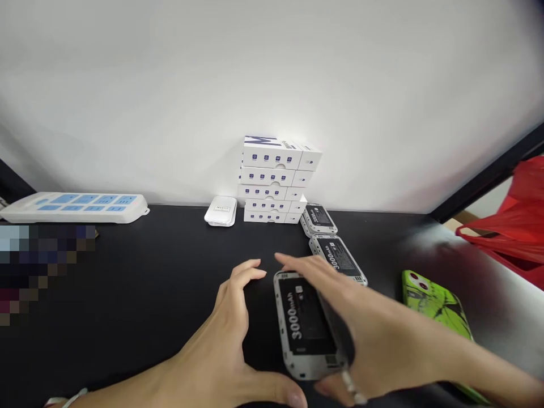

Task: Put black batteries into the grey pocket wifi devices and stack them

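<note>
My right hand [340,317] grips a white-framed, open-backed device [304,323] from its right side, fingers over the far end and thumb at the near end. The black battery in it reads 3000mAh. To its left, my left hand [232,334] is curved with thumb and fingers apart, holding nothing. A small whitish piece [352,388] shows blurred by my right thumb; I cannot tell what it is. Beyond my right hand, similar devices with the same battery label lie in a nearer pile [340,258] and a farther pile [319,219].
White boxes [272,177] are stacked against the wall [170,102]. Left of them lies a small pile of white covers [221,211]. A power strip [85,207] is at the far left, below it a pixelated area. At right are a green-cased phone [437,303] and a red plastic bag [518,215].
</note>
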`<state>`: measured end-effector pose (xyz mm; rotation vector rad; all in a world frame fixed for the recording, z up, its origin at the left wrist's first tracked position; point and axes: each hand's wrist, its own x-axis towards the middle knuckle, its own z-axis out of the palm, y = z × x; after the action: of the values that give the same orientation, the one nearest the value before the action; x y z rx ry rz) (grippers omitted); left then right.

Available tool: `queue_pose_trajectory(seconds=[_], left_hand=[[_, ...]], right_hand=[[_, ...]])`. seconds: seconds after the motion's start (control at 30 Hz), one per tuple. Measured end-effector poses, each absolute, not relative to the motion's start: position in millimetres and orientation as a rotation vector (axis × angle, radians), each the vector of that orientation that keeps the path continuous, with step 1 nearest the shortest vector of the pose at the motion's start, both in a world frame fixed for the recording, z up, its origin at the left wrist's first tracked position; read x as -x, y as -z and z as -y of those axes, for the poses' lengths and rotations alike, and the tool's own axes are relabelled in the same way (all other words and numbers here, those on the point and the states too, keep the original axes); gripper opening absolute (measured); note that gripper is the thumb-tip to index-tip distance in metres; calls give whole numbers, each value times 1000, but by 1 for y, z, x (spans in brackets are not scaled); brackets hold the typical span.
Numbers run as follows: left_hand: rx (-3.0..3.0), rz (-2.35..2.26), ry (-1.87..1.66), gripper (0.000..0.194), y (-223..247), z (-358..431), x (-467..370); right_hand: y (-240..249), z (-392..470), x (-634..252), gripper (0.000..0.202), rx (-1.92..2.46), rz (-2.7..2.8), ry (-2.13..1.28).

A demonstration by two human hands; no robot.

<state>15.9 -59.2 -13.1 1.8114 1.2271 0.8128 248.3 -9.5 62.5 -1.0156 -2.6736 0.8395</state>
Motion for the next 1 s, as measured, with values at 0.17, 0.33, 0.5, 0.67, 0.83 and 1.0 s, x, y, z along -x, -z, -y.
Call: queue_pose_trajectory(seconds=[0.17,0.33,0.5,0.67,0.83,1.0], left_hand=[[-1680,-1262,-832,93,4,64,-21],[-1661,-1291,-838,86,0,65,-25],[-1710,-1289,-860,83,-1,65,-24],[-1718,-1271,-848,83,-1,63,-23],[-1751,-1273,-880,75,2,63,-24],[-1738,-1295,-867,73,1,65,-25]], right_hand=[[-91,-61,-296,102,1243,2576,-673],[-81,-143,-313,95,1251,2476,-759],[-68,-160,-309,95,1297,2558,-842],[-65,-123,-316,96,1482,2375,-632],[-46,-73,-316,83,1731,2170,-469],[-34,-54,-319,82,1742,1945,-1056]])
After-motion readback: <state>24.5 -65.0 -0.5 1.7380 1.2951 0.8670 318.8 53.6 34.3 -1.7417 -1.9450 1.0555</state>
